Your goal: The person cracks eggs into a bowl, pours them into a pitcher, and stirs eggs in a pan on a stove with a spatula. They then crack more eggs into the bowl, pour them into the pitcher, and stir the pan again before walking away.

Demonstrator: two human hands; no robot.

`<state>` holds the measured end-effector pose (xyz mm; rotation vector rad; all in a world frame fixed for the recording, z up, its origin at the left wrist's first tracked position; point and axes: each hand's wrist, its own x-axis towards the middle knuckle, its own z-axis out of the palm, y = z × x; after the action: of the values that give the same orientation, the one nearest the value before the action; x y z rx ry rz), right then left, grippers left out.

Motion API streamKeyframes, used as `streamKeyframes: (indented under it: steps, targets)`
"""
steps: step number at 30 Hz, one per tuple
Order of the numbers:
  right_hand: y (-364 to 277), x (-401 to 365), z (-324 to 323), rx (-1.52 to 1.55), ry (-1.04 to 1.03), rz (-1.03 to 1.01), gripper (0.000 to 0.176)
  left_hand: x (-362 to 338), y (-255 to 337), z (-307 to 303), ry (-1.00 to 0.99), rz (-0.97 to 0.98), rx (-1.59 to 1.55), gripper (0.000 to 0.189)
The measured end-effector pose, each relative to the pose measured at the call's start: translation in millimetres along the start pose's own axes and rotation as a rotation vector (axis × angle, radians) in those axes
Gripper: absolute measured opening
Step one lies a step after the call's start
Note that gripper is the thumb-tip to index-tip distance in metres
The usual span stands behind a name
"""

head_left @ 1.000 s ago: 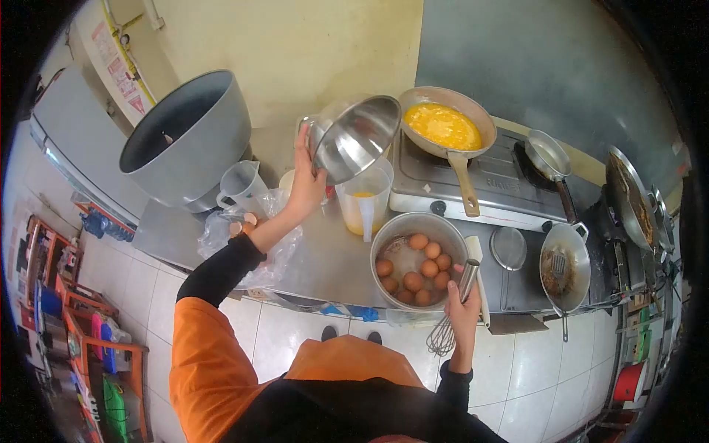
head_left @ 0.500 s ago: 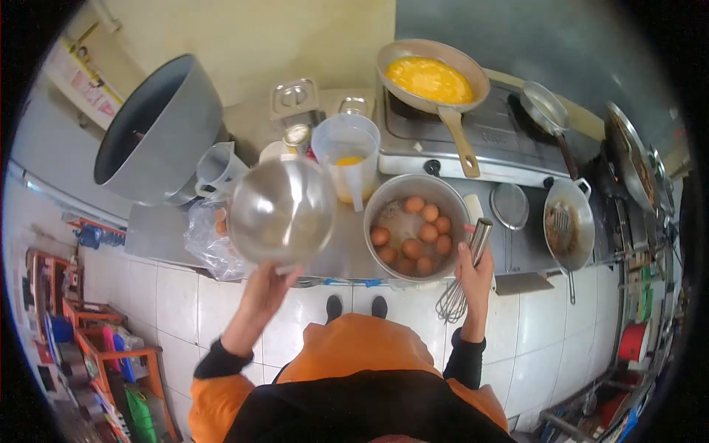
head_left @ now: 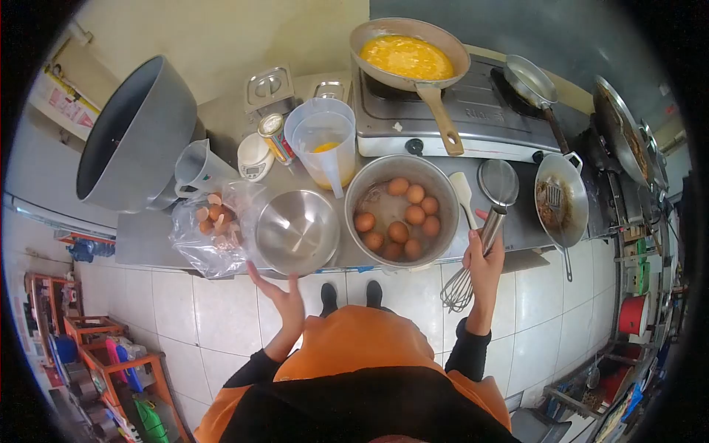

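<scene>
An empty steel bowl (head_left: 297, 231) sits on the counter's front edge. My left hand (head_left: 279, 297) hovers just below it, fingers spread, holding nothing. My right hand (head_left: 484, 263) grips a metal whisk (head_left: 473, 266) by its handle, wires hanging down past the counter edge. Between the hands stands a steel pot (head_left: 367, 182) with several brown eggs (head_left: 399, 218). Behind the bowl is a plastic pitcher (head_left: 322, 148) with yellow liquid.
A frying pan of beaten egg (head_left: 408, 55) rests on the stove (head_left: 480, 118). A bag of eggshells (head_left: 210, 229), a measuring jug (head_left: 198, 168), a can (head_left: 274, 137) and a big grey basin (head_left: 133, 133) stand left. A pan with a skimmer (head_left: 561, 199), a lid (head_left: 498, 181) and a spatula (head_left: 464, 196) lie right.
My left hand brought the steel bowl down from over the pitcher, set it on the counter and let go. The whisk hand barely moved.
</scene>
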<state>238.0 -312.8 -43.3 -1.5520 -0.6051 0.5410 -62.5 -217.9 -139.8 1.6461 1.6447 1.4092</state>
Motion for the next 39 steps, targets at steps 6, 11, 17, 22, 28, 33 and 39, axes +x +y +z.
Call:
streamKeyframes:
  steps: [6,11,17,22,28,33,39]
  targets:
    - [-2,-4,-7,-0.029,-0.025,0.000,0.034,47,97,99,-1.125,0.979,-0.005,0.033]
    - [-9,-6,-3,-0.022,-0.068,-0.027,0.034,16,64,208,-1.367,1.166,0.665,0.022]
    - [2,-1,8,-0.196,-0.130,-0.142,0.039,6,16,256,-1.548,0.757,0.527,0.031]
    - [-31,-4,55,-0.476,-0.154,-0.455,0.057,66,46,172,-1.438,0.684,-0.286,0.047]
    - [-14,-8,137,-0.639,-0.565,-0.714,0.070,100,49,64,-1.290,0.080,-0.337,0.055]
    - [-30,-13,182,-0.623,-0.684,-0.674,0.069,108,17,33,-0.944,0.096,-0.415,0.049]
    - [-26,-13,208,-0.604,-0.807,-0.657,0.059,123,21,-1,-1.023,-0.151,-0.393,0.055]
